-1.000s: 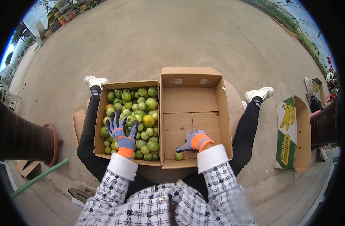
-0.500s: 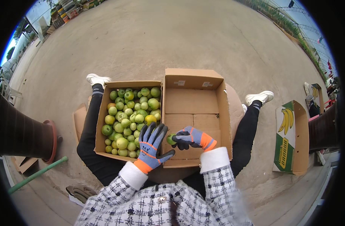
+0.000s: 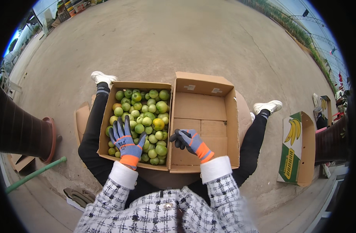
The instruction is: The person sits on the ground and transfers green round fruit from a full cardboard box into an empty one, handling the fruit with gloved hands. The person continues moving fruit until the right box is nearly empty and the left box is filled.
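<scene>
My left hand (image 3: 125,141), in a blue-grey glove with dark fingertips and an orange cuff, is open with its fingers spread over the green tomatoes (image 3: 150,116). These fill the left cardboard box (image 3: 102,128), and one yellow-orange tomato (image 3: 158,124) lies among them. My right hand (image 3: 189,141), gloved alike, hovers over the near left part of the right cardboard box (image 3: 201,106). Its fingers are curled together, and no tomato shows in them. Bare cardboard shows inside that box, partly covered by the right hand. Both boxes stand side by side between my legs.
A banana carton (image 3: 296,149) stands on the concrete floor at the right. At the left are a large dark pot (image 3: 26,120), a green pole (image 3: 36,174) and a cardboard piece (image 3: 81,122) beside my leg. Greenery (image 3: 298,35) lines the far right.
The green tomato that was in my right hand no longer shows there. My left hand has moved left, farther over the tomatoes. The view has shifted slightly.
</scene>
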Motion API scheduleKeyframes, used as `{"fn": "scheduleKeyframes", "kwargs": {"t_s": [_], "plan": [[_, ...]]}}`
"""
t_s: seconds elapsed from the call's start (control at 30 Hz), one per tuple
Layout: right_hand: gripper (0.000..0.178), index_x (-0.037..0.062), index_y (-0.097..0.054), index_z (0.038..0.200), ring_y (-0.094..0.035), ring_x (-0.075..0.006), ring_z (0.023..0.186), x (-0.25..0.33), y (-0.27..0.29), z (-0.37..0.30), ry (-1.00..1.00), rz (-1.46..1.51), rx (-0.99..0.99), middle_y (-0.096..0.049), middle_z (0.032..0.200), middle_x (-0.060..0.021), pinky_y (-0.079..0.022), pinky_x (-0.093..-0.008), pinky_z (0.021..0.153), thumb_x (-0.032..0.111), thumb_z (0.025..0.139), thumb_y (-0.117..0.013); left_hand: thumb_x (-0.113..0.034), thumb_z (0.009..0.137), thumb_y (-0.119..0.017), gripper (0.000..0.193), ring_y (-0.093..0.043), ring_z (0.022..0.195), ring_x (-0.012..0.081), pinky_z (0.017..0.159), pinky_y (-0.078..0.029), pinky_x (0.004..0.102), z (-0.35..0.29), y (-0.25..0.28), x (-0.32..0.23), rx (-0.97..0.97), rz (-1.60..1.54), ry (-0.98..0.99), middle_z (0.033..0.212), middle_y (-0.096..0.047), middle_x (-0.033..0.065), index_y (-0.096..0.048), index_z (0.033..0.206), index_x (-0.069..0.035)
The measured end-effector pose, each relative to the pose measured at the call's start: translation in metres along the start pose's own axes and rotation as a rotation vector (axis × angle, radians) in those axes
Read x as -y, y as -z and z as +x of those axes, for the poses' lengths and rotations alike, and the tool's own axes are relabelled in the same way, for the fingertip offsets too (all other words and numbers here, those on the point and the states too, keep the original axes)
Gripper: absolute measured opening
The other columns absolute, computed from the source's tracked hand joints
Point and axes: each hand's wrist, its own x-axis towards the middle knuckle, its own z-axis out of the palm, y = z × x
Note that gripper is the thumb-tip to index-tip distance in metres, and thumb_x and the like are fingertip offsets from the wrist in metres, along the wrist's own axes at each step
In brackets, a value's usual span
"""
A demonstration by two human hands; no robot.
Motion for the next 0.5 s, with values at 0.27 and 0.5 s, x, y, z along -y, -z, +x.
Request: {"fn": "scheduleKeyframes", "kwargs": {"t_s": [0.27, 0.5], "plan": [[0.032, -0.0014, -0.067, 0.114, -0.055, -0.0092, 0.070, -0.029, 0.003, 0.020, 0.258, 0.250, -0.288, -0.065, 0.081, -0.0035, -0.044, -0.0226, 0.060, 0.024, 0.099, -0.056, -0.035, 0.076, -0.073, 0.074, -0.037, 0.136, 0.0319, 0.116, -0.011, 0.0590, 0.036, -0.029, -0.033, 0.397, 0.210, -0.412, 0.139, -0.050, 0.0085, -0.045, 0.144, -0.027], [0.032, 0.0029, -0.063, 0.125, -0.060, -0.0085, 0.083, -0.030, 0.003, 0.016, 0.263, -0.015, -0.239, -0.068, 0.094, -0.0043, -0.048, -0.0234, 0.074, 0.016, 0.096, -0.059, -0.038, 0.079, -0.071, 0.061, -0.042, 0.135, 0.0278, 0.117, -0.008, 0.0588, 0.067, -0.031, -0.032, 0.633, 0.224, -0.498, 0.132, -0.057, 0.0054, -0.052, 0.137, -0.028]]}}
